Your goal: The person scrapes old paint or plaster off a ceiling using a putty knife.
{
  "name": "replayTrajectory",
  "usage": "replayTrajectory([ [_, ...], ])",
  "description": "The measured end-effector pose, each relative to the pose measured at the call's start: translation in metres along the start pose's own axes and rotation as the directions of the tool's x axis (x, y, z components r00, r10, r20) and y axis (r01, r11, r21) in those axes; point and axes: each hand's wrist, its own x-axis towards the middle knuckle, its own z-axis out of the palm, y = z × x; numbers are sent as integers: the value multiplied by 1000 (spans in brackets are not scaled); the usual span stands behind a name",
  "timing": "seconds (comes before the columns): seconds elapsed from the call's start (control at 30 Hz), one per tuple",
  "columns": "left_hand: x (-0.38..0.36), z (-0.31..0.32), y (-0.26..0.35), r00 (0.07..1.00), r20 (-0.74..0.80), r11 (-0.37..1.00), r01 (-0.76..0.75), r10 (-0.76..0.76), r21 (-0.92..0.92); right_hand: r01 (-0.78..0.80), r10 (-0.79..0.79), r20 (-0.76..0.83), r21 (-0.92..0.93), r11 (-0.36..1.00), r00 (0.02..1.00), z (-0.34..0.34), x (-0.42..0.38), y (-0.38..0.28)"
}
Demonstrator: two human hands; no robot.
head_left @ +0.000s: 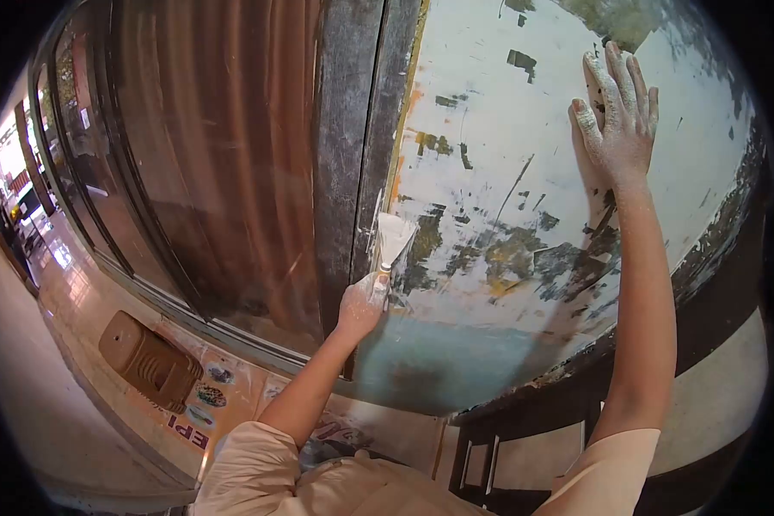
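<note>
Gripping the scraper (pixel 396 237) at the dark frame (pixel 344 129), left hand (pixel 361 306) should press evenly; right hand (pixel 625 142) is spread, well right of frame.

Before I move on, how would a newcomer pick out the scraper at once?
Find the patchy white wall, right of the dark frame. Near where they meet, above the blue-green band, the left hand's grip holds the scraper. It has a pale blade that fans out to a broad edge, unlike the irregular dark patches beside it.
</note>
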Motion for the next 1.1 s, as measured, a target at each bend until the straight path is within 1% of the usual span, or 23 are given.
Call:
replayTrajectory([
  [0.07, -16, 11, -30, 1000, 14, 1000, 11, -11, -6, -2, 2, -1, 5, 1000, 1000, 0, 0, -1],
  [0.13, -53, 34, -85, 998, 65, 996, -30, 25, 83, -9, 10, -19, 24, 1000, 1000, 1, -1, -1],
  [0.2, -89, 54, -122, 984, 48, 979, 167, -174, 113, 6, -5, -39, 38, 999, 999, 1, -1, -2],
  [0.23, -94, 51, -117, 945, 119, 950, 291, -304, 117, 26, -23, -67, 48, 999, 998, 1, 1, -2],
  [0.27, -91, 49, -112, 945, 123, 950, 290, -304, 117, 26, -23, -65, 45, 999, 998, 0, 2, -2],
  [0.33, -79, 46, -102, 945, 186, 961, 249, -267, 116, 31, -27, -63, 57, 998, 998, -1, 2, -2],
  [0.37, -68, 40, -79, 984, 115, 988, 128, -137, 82, 31, -28, -59, 58, 998, 998, -1, 2, -3],
  [0.4, -56, 36, -68, 983, 116, 988, 130, -139, 83, 31, -27, -65, 63, 998, 998, -1, 2, -3],
  [0.47, -37, 30, -55, 998, 33, 985, 49, -55, 165, 30, -25, -70, 68, 997, 997, -1, 1, -5],
  [0.5, -32, 27, -49, 993, 73, 990, 79, -88, 118, 21, -16, -71, 69, 997, 997, -1, 0, -5],
  [0.53, -33, 26, -47, 993, 75, 990, 78, -87, 117, 14, -9, -71, 69, 998, 997, -1, -1, -5],
  [0.6, -41, 23, -45, 983, 93, 979, 141, -156, 148, 0, 3, -62, 48, 999, 998, -2, -3, -6],
  [0.67, -68, 46, -93, 982, 105, 979, 140, -157, 150, -9, 10, -41, 27, 1000, 999, -2, -4, -7],
  [0.7, -86, 57, -113, 983, 93, 967, 134, -158, 219, -12, 13, -42, 27, 1000, 999, -2, -4, -7],
  [0.73, -100, 58, -115, 983, 84, 949, 133, -164, 287, -10, 11, -40, 39, 999, 999, -3, -6, -8],
  [0.77, -107, 59, -118, 983, 84, 948, 135, -165, 288, -6, 8, -41, 49, 999, 999, -4, -7, -9],
  [0.83, -105, 63, -116, 901, 236, 920, 308, -364, 244, 5, -2, -55, 51, 999, 999, -3, -2, -7],
  [0.87, -101, 66, -112, 901, 238, 921, 307, -362, 239, 0, 2, -52, 37, 999, 999, -4, -2, -8],
  [0.93, -85, 70, -103, 932, 264, 962, 208, -250, 177, -3, 4, -43, 29, 1000, 999, -2, -3, -9],
  [0.97, -76, 66, -88, 950, 247, 979, 162, -189, 126, 1, 1, -45, 33, 999, 999, -3, -3, -7],
  [1.0, -70, 64, -80, 948, 249, 978, 169, -196, 125, 4, -2, -47, 38, 999, 999, -3, -4, -7],
  [1.07, -62, 66, -75, 977, 172, 970, 86, -127, 227, 10, -7, -56, 50, 999, 998, -2, -4, -8],
  [1.1, -63, 63, -77, 968, 203, 971, 104, -149, 214, 12, -8, -68, 56, 998, 998, -1, -4, -8],
])
